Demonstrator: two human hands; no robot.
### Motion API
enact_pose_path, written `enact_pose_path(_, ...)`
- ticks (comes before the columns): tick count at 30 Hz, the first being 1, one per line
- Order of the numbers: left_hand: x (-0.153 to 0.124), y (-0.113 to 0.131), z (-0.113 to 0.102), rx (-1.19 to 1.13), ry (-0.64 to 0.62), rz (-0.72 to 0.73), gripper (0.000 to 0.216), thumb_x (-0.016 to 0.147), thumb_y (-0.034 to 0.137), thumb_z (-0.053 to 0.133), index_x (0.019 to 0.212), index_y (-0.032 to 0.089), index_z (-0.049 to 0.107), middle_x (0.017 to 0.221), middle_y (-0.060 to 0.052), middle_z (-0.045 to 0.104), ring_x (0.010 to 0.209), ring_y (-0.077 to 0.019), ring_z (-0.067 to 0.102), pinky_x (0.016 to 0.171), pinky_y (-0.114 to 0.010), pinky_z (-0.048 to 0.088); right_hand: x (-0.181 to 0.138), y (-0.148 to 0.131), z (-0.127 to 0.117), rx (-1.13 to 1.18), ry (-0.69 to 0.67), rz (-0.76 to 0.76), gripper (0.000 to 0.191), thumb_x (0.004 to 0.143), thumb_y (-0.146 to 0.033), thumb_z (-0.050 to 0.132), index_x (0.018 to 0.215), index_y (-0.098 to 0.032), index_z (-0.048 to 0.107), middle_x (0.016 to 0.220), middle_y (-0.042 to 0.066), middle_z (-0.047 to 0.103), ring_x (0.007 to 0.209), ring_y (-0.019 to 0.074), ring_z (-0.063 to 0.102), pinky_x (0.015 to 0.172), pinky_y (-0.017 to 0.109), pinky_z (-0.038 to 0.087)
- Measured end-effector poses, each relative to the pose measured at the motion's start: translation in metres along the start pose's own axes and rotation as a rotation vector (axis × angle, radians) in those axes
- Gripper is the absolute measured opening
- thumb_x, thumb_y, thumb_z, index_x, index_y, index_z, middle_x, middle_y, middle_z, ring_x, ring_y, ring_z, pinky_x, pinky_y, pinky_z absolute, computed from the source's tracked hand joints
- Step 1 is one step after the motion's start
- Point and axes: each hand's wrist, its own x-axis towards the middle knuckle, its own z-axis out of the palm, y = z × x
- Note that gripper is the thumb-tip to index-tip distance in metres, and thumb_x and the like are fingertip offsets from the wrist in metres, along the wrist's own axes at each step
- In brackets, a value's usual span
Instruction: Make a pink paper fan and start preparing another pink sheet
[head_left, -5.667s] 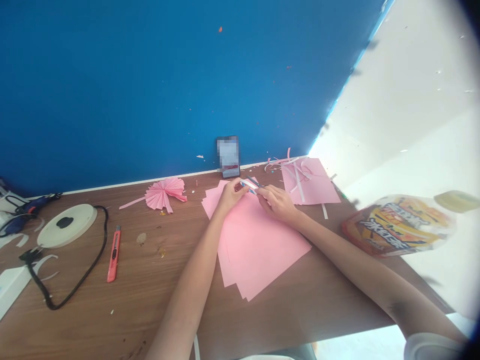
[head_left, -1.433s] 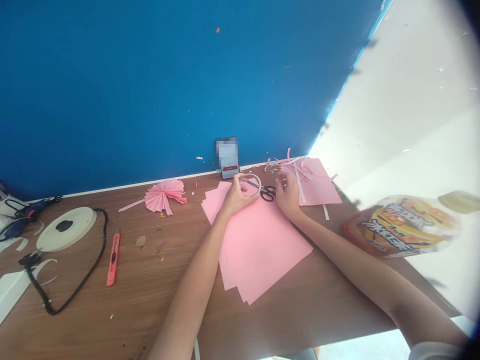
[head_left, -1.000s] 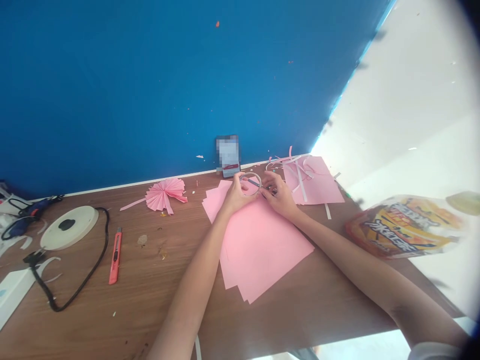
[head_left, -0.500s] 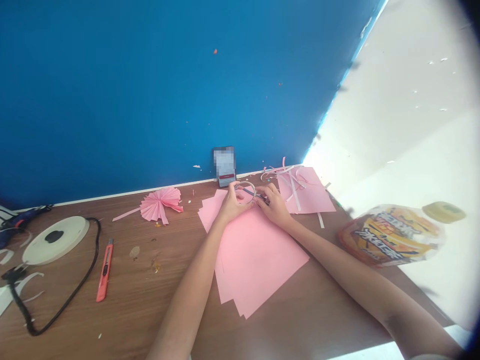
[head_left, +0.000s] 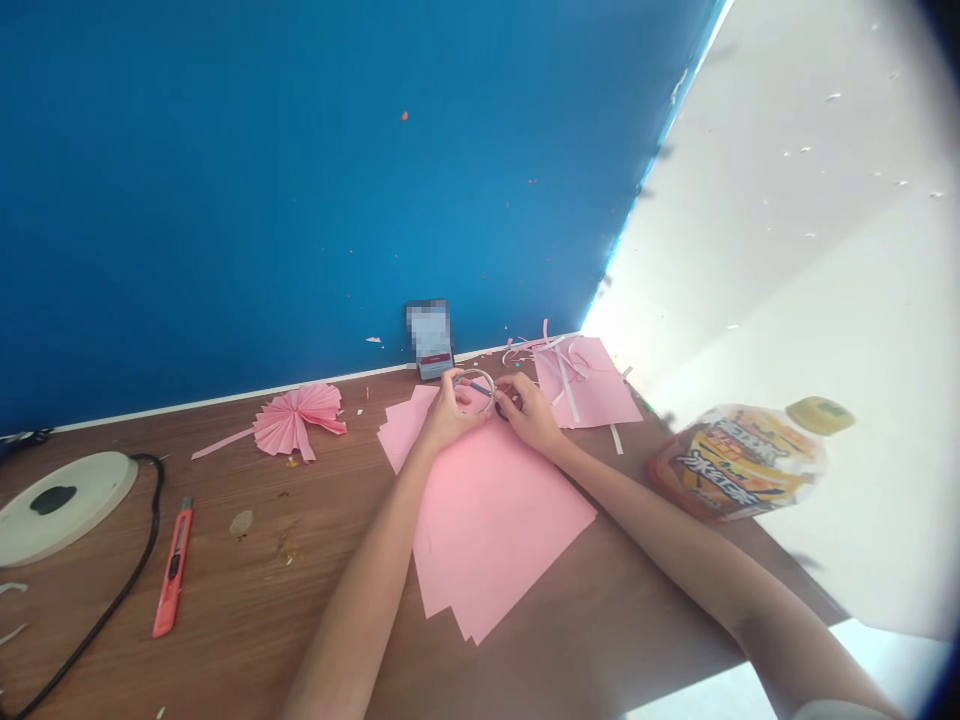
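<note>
My left hand (head_left: 448, 415) grips a thin, nearly used-up roll of tape (head_left: 493, 390) by its left side, holding it up on edge. Closed fingers of my right hand (head_left: 529, 412) pinch at the roll's right edge. A dark slender tool (head_left: 480, 388) shows through the ring and runs toward my right fingers; whether I hold it or it lies behind cannot be made out. Beneath both hands, a fanned stack of pink paper (head_left: 495, 530) lies on the wooden table (head_left: 300, 610).
Left of the paper are a pleated pink paper fan (head_left: 296, 420), a red box cutter (head_left: 174, 570) and a white disc (head_left: 82, 500) with a black cord. A phone (head_left: 431, 340) leans against the blue wall. Pink sheets with paper strips (head_left: 600, 385) and a bottle (head_left: 742, 465) occupy the right.
The view has turned slightly to the right, so everything appears further left. My right fingers have curled in closer at the tape roll's edge. My left hand keeps its hold.
</note>
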Motion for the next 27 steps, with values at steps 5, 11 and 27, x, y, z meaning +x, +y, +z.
enact_pose_path(5,-0.0016,0.0027,-0.0007,0.026,-0.01,-0.002,0.084,0.056,0.03,0.083,0.126,0.026,0.036,0.12,-0.009,0.055,0.086,-0.0144,0.056,0.078,-0.03,0.046,0.0007,0.0013,0.0009,0.045,-0.012,0.01,0.016,0.091,-0.033,0.048,0.096,-0.021,0.057,0.091,0.004,0.062,0.076,0.0153,0.057,0.066,0.028,0.045)
enact_pose_path(11,-0.0035,0.0063,-0.0001,0.07,-0.017,-0.015,0.087,0.055,0.04,0.083,0.127,0.024,0.036,0.12,-0.011,0.055,0.088,-0.016,0.056,0.076,-0.031,0.045,-0.0001,0.0042,0.0009,0.085,0.017,0.042,0.012,0.087,-0.033,0.053,0.088,-0.021,0.055,0.086,0.003,0.06,0.071,0.0147,0.055,0.063,0.028,0.044)
enact_pose_path(27,-0.0047,0.003,0.0017,0.076,-0.018,-0.016,0.082,0.057,0.044,0.081,0.123,0.025,0.037,0.117,-0.01,0.056,0.09,-0.015,0.055,0.08,-0.031,0.045,-0.0038,0.0078,0.0041,-0.046,0.044,-0.094,0.014,0.09,-0.021,0.045,0.096,-0.021,0.058,0.09,0.005,0.059,0.082,0.0184,0.056,0.073,0.032,0.045)
